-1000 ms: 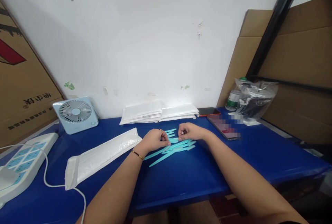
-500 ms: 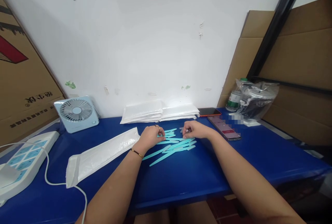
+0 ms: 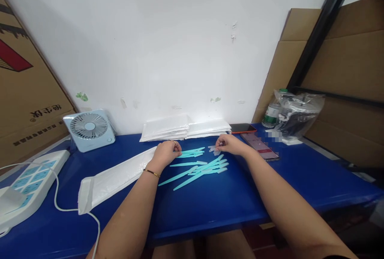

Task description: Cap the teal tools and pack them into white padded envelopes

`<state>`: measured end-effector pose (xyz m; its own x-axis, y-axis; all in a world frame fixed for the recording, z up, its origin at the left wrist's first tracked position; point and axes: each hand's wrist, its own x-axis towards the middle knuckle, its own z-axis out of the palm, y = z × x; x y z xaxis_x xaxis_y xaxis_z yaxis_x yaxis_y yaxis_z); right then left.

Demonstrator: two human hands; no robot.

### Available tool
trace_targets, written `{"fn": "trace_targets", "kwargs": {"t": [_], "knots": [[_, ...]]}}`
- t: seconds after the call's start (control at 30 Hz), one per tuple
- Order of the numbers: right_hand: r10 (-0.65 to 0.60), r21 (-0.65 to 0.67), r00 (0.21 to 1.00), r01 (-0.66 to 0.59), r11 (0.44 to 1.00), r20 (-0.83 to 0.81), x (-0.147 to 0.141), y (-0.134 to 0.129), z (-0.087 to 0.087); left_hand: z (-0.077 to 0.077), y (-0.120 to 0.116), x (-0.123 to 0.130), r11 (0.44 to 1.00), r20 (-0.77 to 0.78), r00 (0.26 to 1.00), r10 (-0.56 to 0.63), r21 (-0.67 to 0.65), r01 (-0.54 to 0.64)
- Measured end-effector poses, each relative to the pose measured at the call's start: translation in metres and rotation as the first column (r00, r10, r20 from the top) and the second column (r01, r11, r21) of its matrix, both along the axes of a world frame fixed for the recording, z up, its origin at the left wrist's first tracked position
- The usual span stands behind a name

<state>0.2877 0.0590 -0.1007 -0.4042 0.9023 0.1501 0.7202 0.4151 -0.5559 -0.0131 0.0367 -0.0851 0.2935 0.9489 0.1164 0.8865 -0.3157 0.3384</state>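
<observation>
Head view shows slender teal sticks (image 3: 207,167), smooth and plastic-looking with tapering ends, lying on the glossy blue tabletop (image 3: 210,215) between and in front of the two hands. One batch lies overlapping like an uneven fan, one stick lies alone just above it, and a further bunch runs nearly parallel at the left hand (image 3: 167,154). That hand's thumb and fingers are drawn narrow at the ends of this bunch, covering them; whether they grip a stick cannot be told. The right hand (image 3: 230,145) has its fingertips bunched over small, translucent, flattish pieces (image 3: 213,149), and whether one is pinched is hidden. To the left, a long white padded mailer (image 3: 120,179) with a shiny, dimpled skin lies aslant, its far end partly covered by the left hand and wrist; a white cable (image 3: 63,209) meets its near end. Beyond stand a square pale-blue fan (image 3: 90,127) and, against the rough-patched wall (image 3: 168,43), stacked flat white mailers (image 3: 165,127). Past the right hand lie an orange-edged phone (image 3: 242,128) and a second phone (image 3: 262,147), partly behind the forearm; further right are a green-capped bottle (image 3: 271,115) and a crinkled clear bag (image 3: 306,111).
</observation>
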Motion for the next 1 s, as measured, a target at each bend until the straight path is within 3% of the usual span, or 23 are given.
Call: {"fn": "trace_targets", "kwargs": {"t": [0.07, 0.2, 0.37, 0.43, 0.53, 0.63, 0.73, 0.83, 0.9, 1.0], "knots": [[0.002, 0.027, 1.0, -0.001, 1.0, -0.022, -0.003, -0.003, 0.001, 0.001, -0.002, -0.001, 0.999, 0.027, 0.999, -0.043, -0.01, 0.043], [0.163, -0.016, 0.985, -0.164, 0.986, -0.054, -0.026, -0.016, 0.004, -0.001, -0.009, 0.005, 0.972, 0.0, 0.983, -0.184, -0.146, 0.182], [0.265, -0.016, 0.961, -0.265, 0.964, 0.076, -0.045, -0.022, 0.002, -0.007, -0.01, 0.015, 0.978, -0.03, 0.985, -0.172, -0.127, 0.167], [0.235, 0.002, 0.968, -0.236, 0.972, 0.083, -0.039, -0.017, 0.001, -0.008, -0.008, 0.016, 0.986, -0.04, 0.988, -0.152, -0.074, 0.149], [0.088, 0.032, 0.995, -0.089, 0.995, 0.054, -0.022, -0.008, 0.0, -0.005, -0.006, 0.013, 0.998, -0.036, 0.997, -0.061, 0.004, 0.061], [-0.009, 0.053, 1.0, 0.008, 0.999, 0.016, -0.012, -0.007, 0.001, 0.002, -0.008, 0.009, 1.0, 0.009, 1.0, -0.008, 0.005, 0.008], [0.096, 0.024, 0.994, -0.095, 0.995, -0.052, -0.021, -0.014, 0.004, 0.009, -0.015, 0.005, 0.974, 0.012, 0.992, -0.122, -0.19, 0.122], [0.234, 0.001, 0.972, -0.234, 0.972, -0.04, -0.041, -0.024, 0.007, 0.012, -0.022, 0.003, 0.892, -0.024, 0.971, -0.237, -0.401, 0.207], [0.288, -0.009, 0.958, -0.288, 0.958, -0.009, -0.053, -0.03, 0.008, 0.012, -0.024, 0.004, 0.893, -0.033, 0.97, -0.239, -0.4, 0.207], [0.325, -0.014, 0.946, -0.324, 0.946, 0.003, -0.062, -0.033, 0.007, 0.011, -0.024, 0.009, 0.935, -0.03, 0.975, -0.218, -0.294, 0.2]]}}
